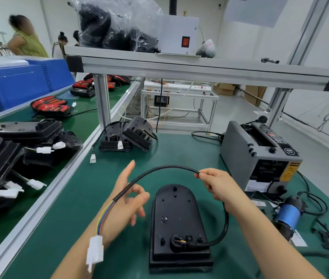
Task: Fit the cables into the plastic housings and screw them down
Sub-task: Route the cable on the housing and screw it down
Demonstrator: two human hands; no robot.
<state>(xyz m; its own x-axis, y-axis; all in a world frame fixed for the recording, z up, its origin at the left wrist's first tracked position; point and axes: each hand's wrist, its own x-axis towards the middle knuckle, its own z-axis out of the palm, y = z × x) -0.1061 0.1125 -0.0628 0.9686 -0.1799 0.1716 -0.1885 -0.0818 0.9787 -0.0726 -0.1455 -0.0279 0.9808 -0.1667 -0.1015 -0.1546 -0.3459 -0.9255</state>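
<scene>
The black plastic housing (176,218) lay flat on the green bench (179,154) in front of me, rounded end away, between my two forearms. Its black cable (159,168) came out of the round socket at the near end, bent out to the right, rose behind my right forearm and arched over the housing towards the left. My right grip (216,184) pinched the cable at the top of that arch between thumb and fingertips. My left grip (127,202) was released, with the index finger straight and the other fingers loosely spread; the cable crossed in front of it. I could not tell whether it touched the palm. Where the sheath ended, coloured wires (104,214) ran down along my left wrist to a white connector (95,250) hanging over the forearm.

Two more housings (127,135) stood at the far edge of the bench, with a loose white plug (92,158) lying just to their left. A grey tape dispenser (260,158) sat to the right, and nearer me a blue-bodied corded tool (287,216) lay among black leads. To the left, a green conveyor belt (83,109) carried a pile of black housings (18,137) and red lamp units (49,105). On the overhead shelf (179,65) sat a plastic bag of black parts (115,27) and a white box with a red switch (179,35).
</scene>
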